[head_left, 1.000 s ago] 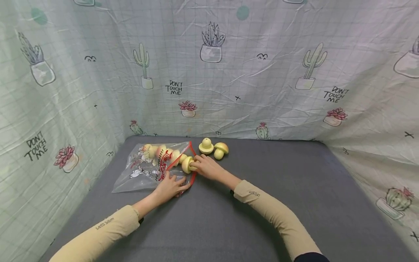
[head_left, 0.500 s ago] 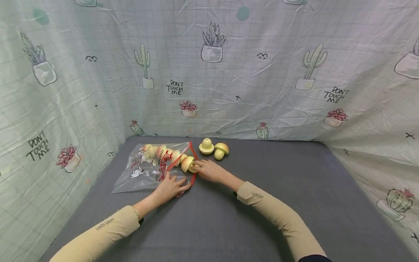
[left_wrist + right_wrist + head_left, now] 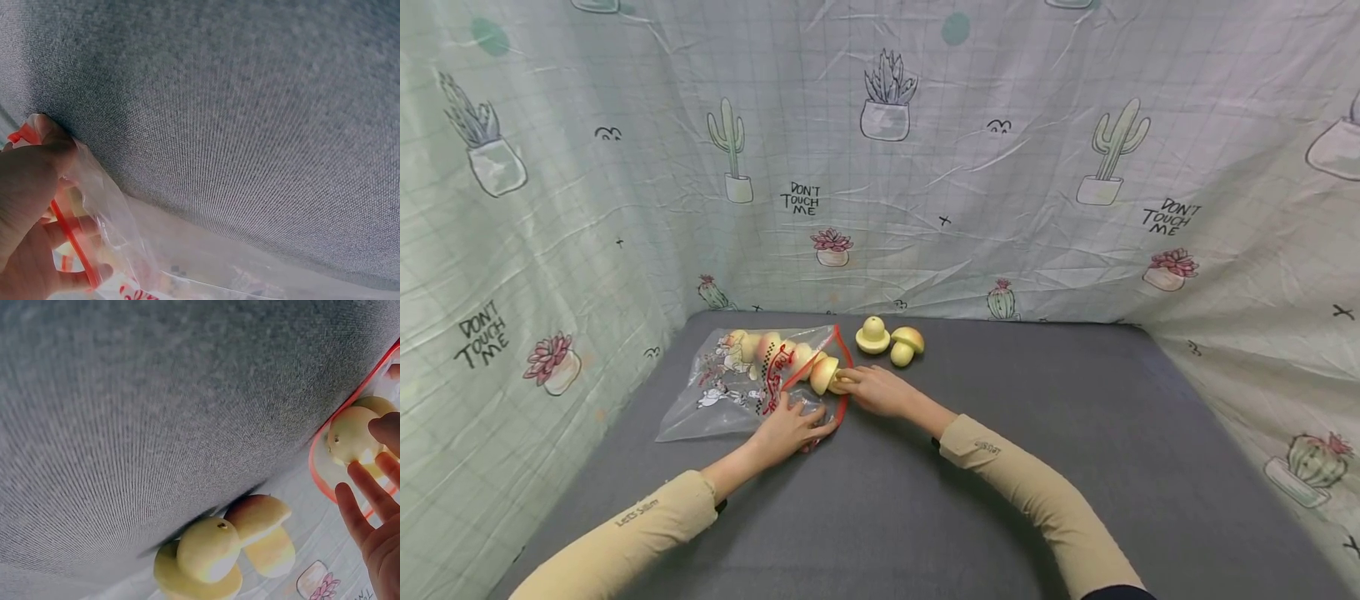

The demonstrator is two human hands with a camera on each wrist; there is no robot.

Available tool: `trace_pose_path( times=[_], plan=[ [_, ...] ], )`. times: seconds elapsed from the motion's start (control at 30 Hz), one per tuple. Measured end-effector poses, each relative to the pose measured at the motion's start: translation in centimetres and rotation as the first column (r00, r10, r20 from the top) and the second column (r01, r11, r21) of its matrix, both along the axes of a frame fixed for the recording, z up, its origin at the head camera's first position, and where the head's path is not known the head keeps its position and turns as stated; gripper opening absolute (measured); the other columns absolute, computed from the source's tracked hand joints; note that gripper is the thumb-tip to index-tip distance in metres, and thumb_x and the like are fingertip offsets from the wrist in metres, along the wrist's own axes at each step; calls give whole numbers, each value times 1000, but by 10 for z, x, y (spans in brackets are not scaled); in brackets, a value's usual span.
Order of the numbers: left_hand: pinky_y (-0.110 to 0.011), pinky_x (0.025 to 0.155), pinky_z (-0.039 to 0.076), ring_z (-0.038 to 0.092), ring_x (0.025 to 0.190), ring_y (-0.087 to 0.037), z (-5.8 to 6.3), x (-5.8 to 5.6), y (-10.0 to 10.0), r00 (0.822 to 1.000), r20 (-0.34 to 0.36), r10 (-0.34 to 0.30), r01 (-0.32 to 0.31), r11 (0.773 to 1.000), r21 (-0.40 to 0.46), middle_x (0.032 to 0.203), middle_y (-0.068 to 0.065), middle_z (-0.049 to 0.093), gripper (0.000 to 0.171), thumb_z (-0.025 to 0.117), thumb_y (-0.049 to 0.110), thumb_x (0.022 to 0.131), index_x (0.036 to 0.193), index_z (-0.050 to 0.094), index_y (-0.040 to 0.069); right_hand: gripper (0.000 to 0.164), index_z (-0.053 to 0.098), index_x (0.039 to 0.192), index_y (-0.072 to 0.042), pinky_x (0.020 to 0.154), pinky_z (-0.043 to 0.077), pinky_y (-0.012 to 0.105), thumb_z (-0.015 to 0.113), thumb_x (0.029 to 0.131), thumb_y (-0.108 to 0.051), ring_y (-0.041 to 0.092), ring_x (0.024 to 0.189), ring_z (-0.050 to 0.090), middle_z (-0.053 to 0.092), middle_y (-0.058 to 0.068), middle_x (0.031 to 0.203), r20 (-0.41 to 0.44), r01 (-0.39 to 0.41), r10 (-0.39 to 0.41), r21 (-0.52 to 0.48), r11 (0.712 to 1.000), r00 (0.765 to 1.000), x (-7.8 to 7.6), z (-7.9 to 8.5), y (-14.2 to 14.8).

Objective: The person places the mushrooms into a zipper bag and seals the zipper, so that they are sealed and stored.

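Note:
A clear zip bag [image 3: 688,421] with a red zip strip and printed figures lies flat at the left rear of the table, several yellow mushroom-shaped toys inside it. My left hand [image 3: 782,431] holds the bag's mouth by its near corner; in the left wrist view the red strip [image 3: 74,240] runs across the spread fingers. My right hand [image 3: 882,390] pinches a toy mushroom [image 3: 823,374] by its stem in the bag's mouth, cap toward the inside. From the right wrist, thumb and fingertips sit around the rounded stem end [image 3: 352,434], framed by the red rim.
Two more toy mushrooms stand just right of the bag: one cap-down with its stem up [image 3: 872,334], another with a reddish cap [image 3: 907,343]. A grey cloth [image 3: 1037,433] covers the table. A cactus-print curtain [image 3: 955,192] hangs behind and at both sides.
My right hand has come slightly nearer and pushed the toy mushroom a little leftward into the bag. The left hand and the two loose mushrooms stay where they were.

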State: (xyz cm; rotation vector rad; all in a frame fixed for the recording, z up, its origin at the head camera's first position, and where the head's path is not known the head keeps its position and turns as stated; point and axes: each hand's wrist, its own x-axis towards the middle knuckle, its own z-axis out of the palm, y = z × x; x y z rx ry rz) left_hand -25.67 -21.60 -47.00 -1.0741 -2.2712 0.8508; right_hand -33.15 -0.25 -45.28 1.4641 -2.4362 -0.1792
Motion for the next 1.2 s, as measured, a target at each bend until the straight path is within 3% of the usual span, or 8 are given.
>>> trace_pose_path(
  times=[0.47, 0.8, 1.2],
  plan=[
    [-48, 74, 45, 58, 79, -21, 4, 0, 0, 999, -12, -45, 45, 998, 35, 112, 8, 56, 47, 58, 30, 75, 120, 50, 38, 44, 46, 131, -20, 86, 47, 37, 54, 88, -18, 20, 119, 48, 45, 3, 135, 60, 14, -15, 17, 1000, 998, -6, 1, -7],
    [-49, 76, 44, 58, 81, -21, 6, 1, 1, 999, 37, -22, 21, 1000, 22, 114, 8, 57, 46, 56, 34, 77, 122, 49, 38, 45, 45, 132, -20, 89, 45, 40, 54, 88, -18, 20, 121, 46, 42, 3, 138, 71, 10, -13, 46, 999, 997, -10, 3, -12],
    [-48, 78, 43, 58, 80, -20, 6, 0, 1, 999, 24, -27, 27, 999, 24, 114, 8, 58, 50, 57, 39, 74, 123, 49, 40, 45, 44, 133, -22, 90, 44, 43, 51, 89, -17, 19, 123, 44, 37, 1, 141, 49, 7, -11, 91, 996, 999, -14, 4, -20]
  ],
)
